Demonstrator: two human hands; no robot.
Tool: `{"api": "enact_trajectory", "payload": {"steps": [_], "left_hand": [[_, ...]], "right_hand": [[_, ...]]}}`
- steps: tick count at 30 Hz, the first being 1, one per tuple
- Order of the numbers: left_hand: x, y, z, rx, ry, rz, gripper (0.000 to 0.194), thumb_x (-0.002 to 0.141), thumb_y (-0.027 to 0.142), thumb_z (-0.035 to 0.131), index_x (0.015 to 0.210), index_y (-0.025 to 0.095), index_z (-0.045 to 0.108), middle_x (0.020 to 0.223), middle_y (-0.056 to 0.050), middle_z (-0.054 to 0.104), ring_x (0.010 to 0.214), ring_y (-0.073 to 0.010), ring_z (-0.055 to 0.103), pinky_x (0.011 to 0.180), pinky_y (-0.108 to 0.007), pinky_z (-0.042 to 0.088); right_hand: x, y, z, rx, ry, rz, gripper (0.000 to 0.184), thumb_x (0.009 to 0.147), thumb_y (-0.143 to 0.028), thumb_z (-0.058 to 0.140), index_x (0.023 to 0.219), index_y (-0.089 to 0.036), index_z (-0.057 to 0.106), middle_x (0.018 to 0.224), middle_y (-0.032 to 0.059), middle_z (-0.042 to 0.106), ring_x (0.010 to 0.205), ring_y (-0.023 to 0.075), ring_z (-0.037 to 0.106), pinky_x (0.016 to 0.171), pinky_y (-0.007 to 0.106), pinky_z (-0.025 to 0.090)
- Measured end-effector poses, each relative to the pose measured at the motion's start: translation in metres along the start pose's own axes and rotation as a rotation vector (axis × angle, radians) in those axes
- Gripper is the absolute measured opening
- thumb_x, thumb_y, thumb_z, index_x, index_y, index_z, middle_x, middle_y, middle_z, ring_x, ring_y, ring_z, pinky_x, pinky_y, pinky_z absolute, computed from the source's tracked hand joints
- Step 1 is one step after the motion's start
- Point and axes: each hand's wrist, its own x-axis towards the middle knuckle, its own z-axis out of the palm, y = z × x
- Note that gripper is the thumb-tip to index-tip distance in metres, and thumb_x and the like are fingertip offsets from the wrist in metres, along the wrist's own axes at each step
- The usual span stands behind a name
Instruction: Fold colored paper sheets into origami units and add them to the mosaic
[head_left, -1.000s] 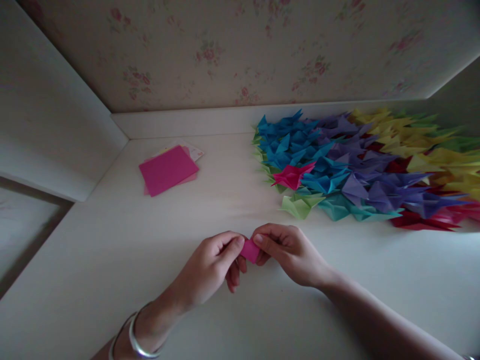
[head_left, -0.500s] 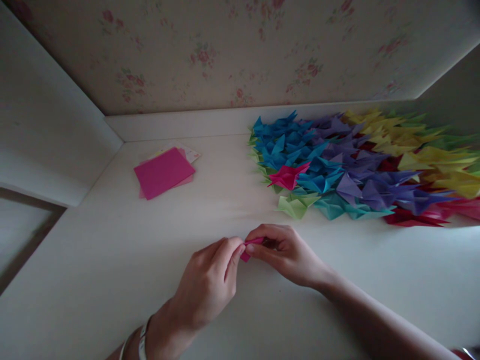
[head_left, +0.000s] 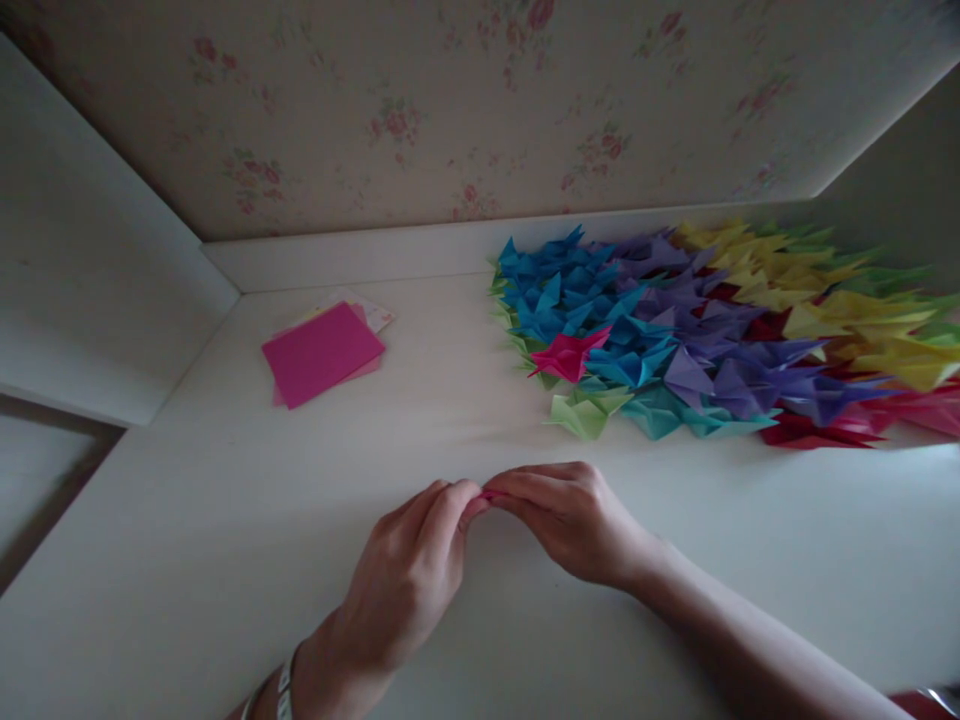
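Between my fingertips is a small folded piece of pink paper (head_left: 491,494), mostly hidden by them. My left hand (head_left: 420,555) pinches it from the left, fingers closed. From the other side my right hand (head_left: 574,515) grips it between thumb and fingers, and the two hands' fingertips nearly meet. Beyond them, at the back left of the white table (head_left: 300,530), lies a stack of pink paper sheets (head_left: 324,355). A single folded pink paper figure (head_left: 568,355) rests on top of the blue ones at the right.
A wide cluster of folded paper figures (head_left: 697,330) in blue, purple, yellow, green and red covers the back right. Flowered wallpaper (head_left: 397,120) rises behind the table. A white panel (head_left: 97,240) stands at the left. Something red (head_left: 911,705) shows at the bottom right corner.
My right fingers have closed further over the pink paper, so less of it shows. The flap that hung below the fingertips is no longer visible. The view has shifted slightly.
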Motion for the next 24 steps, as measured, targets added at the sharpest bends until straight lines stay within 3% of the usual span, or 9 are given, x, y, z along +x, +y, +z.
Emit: {"api": "enact_trajectory", "payload": {"steps": [4,7,9,12,18,24], "left_hand": [[0.003,0.0,-0.003,-0.107,-0.016,-0.115,0.015,0.096,0.013,0.055,0.107,0.02,0.06,0.09,-0.007,0.076,0.076,-0.0202,0.074,0.071,-0.03,0.058],[0.009,0.001,-0.007,-0.376,-0.112,-0.366,0.009,0.096,0.025,0.059,0.103,0.021,0.062,0.083,-0.003,0.076,0.071,-0.018,0.073,0.067,-0.027,0.058],[0.013,0.001,-0.009,-0.606,-0.166,-0.555,0.017,0.095,0.036,0.06,0.101,0.02,0.063,0.08,-0.002,0.075,0.067,-0.0173,0.073,0.062,-0.026,0.059],[0.017,-0.002,-0.009,-0.803,-0.124,-0.707,0.023,0.093,0.041,0.063,0.092,0.018,0.065,0.08,-0.003,0.074,0.071,-0.0175,0.073,0.066,-0.027,0.061],[0.018,-0.005,-0.007,-0.778,-0.003,-0.686,0.019,0.09,0.029,0.067,0.105,0.018,0.067,0.091,-0.005,0.078,0.078,-0.0177,0.074,0.072,-0.028,0.061],[0.018,-0.001,-0.008,-0.549,-0.04,-0.505,0.023,0.094,0.025,0.061,0.115,0.021,0.07,0.11,-0.006,0.077,0.096,-0.0192,0.073,0.086,-0.028,0.058]], "right_hand": [[-0.003,0.004,-0.001,-0.1,0.005,-0.031,0.024,0.099,-0.016,0.052,0.113,-0.02,0.071,0.101,0.009,0.079,0.085,0.0212,0.076,0.073,0.028,0.06],[-0.005,0.007,-0.002,-0.207,0.069,-0.146,0.033,0.097,-0.009,0.049,0.121,-0.021,0.068,0.108,0.0095,0.078,0.09,0.0217,0.077,0.076,0.029,0.062],[-0.005,0.009,-0.002,-0.248,0.12,-0.233,0.04,0.095,-0.004,0.047,0.126,-0.02,0.066,0.114,0.0103,0.076,0.094,0.0218,0.076,0.078,0.031,0.063],[-0.005,0.009,0.0,-0.232,0.145,-0.304,0.044,0.093,0.0,0.047,0.128,-0.018,0.065,0.124,0.0116,0.072,0.105,0.0215,0.073,0.087,0.033,0.062],[-0.002,-0.001,0.007,0.006,0.185,-0.165,0.032,0.092,-0.016,0.065,0.124,-0.015,0.069,0.126,0.0134,0.071,0.115,0.0237,0.069,0.099,0.03,0.057],[0.003,-0.004,0.011,0.098,0.189,0.205,0.02,0.095,-0.025,0.063,0.107,-0.023,0.078,0.092,0.004,0.081,0.074,0.0195,0.075,0.067,0.026,0.059]]}}
